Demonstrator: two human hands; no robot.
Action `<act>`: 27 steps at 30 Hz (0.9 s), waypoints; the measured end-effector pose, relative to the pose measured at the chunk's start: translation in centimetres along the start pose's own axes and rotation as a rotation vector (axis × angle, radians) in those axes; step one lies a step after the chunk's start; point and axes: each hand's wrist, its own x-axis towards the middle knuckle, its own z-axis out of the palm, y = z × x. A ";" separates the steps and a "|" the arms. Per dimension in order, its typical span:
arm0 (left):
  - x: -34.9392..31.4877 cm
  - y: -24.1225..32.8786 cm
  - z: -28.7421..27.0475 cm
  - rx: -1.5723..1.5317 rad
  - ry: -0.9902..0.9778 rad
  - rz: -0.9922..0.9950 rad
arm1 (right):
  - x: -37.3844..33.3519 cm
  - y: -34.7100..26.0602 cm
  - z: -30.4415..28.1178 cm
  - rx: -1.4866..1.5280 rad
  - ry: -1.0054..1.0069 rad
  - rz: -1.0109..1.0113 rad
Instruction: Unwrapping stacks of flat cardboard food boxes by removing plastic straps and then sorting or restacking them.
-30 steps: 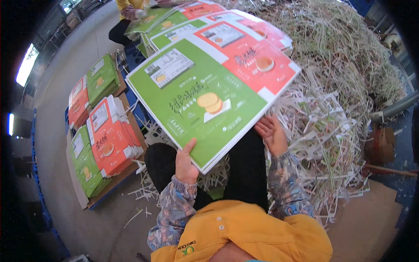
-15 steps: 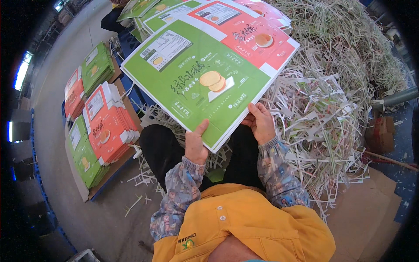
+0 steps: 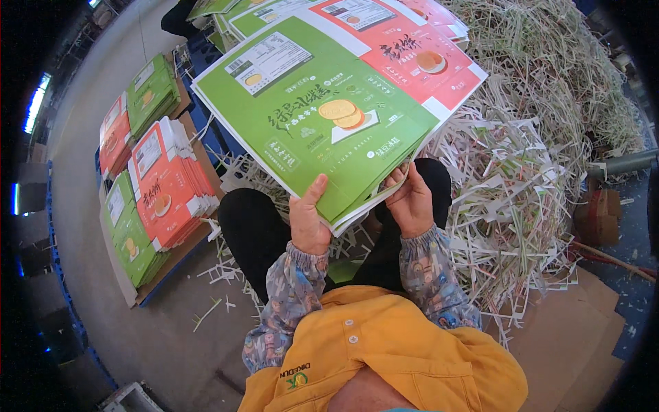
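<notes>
A thick stack of printed card sheets [image 3: 288, 154], green on the near side and coral red on the far right, leans in front of me above my knees. Its near corner is gripped by my left hand [image 3: 309, 225], thumb on the top face and fingers hidden underneath. On the near right edge my right hand [image 3: 412, 204] is closed, its thumb and fingertips pinching the lower sheets. Several sheet edges show fanned apart between the two hands. The printing includes pictures of round biscuits.
A large heap of shredded paper strips [image 3: 498, 199] rises on my right. Piles of green and red cut cards [image 3: 168, 185] stand on a pallet at left. More printed sheets lie at the far end. A grey pipe [image 3: 628, 163] and flattened cardboard [image 3: 559, 336] are at right.
The sheets' near right edges have parted and fanned out under my right hand, which has shifted slightly right and curled. My right knee now shows beside it.
</notes>
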 end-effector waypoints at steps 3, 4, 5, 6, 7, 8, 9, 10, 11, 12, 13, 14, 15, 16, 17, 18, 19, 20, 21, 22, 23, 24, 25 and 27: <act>0.0 0.0 0.4 -0.001 0.006 0.035 | 0.1 0.2 -0.5 0.015 -0.187 0.061; -0.1 0.0 0.6 0.003 0.027 0.032 | 0.1 0.2 -0.6 0.007 -0.178 0.055; -0.2 0.1 0.7 0.001 0.015 0.022 | 0.0 0.1 -0.7 0.008 -0.155 0.039; -0.1 0.3 0.9 -0.002 0.002 0.016 | -0.1 -0.1 -0.8 -0.002 -0.177 0.054; -0.1 0.6 1.1 -0.006 0.005 0.021 | -0.2 -0.4 -0.9 0.017 -0.229 0.075; 0.0 0.9 1.2 0.018 0.026 0.060 | -0.4 -0.8 -1.0 0.004 -0.198 0.108; 0.1 1.1 1.5 0.053 0.080 0.034 | -0.6 -1.3 -1.3 0.038 -0.279 0.101; 0.5 2.2 1.3 0.064 0.035 0.043 | -0.8 -2.2 -1.5 -0.081 -0.302 0.064; 0.8 3.3 1.1 0.078 0.057 -0.003 | -0.9 -2.9 -2.0 -0.174 -0.361 0.022; 1.3 3.5 1.2 0.027 -0.013 0.066 | -0.5 -3.0 -2.5 -0.354 -0.261 -0.044; 1.6 3.8 1.2 0.027 -0.051 0.041 | -0.1 -3.3 -3.2 -0.389 -0.180 -0.019; 1.6 3.8 1.2 0.046 -0.053 0.034 | 0.9 -3.2 -3.9 -0.814 0.001 -0.189; 1.7 3.8 1.1 0.066 -0.044 0.016 | 2.1 -3.0 -4.7 -1.224 0.150 -0.372; 1.7 3.6 1.0 0.087 -0.054 0.033 | 2.9 -3.2 -5.5 -1.460 0.079 -0.666; 1.6 3.5 0.9 0.073 -0.059 0.078 | 3.4 -3.3 -6.2 -1.468 0.062 -0.725; 1.5 3.5 0.6 0.074 -0.059 0.065 | 3.8 -3.3 -6.9 -1.332 0.269 -0.680; 1.4 3.7 0.3 0.059 -0.100 0.063 | 4.1 -3.5 -7.3 -1.195 0.444 -0.687; 1.3 4.0 -0.2 0.058 -0.073 0.027 | 4.5 -3.7 -7.6 -1.191 0.454 -0.612; 1.2 4.6 -0.7 0.066 -0.051 0.020 | 4.7 -4.4 -7.7 -1.387 0.468 -0.778; 1.3 5.0 -1.1 0.078 -0.054 0.005 | 4.9 -5.3 -7.6 -1.579 0.475 -0.951; 1.5 5.5 -1.6 0.089 -0.059 -0.008 | 5.4 -6.1 -7.4 -1.750 0.459 -1.112; 1.6 5.7 -1.8 0.098 -0.073 0.006 | 5.8 -7.9 -7.0 -1.870 0.422 -1.241; 1.7 5.9 -2.1 0.100 -0.045 0.038 | 6.0 -9.7 -6.6 -1.965 0.389 -1.334; 1.8 5.8 -2.0 0.040 -0.028 -0.008 | 4.6 -15.2 -5.7 -2.106 0.422 -1.193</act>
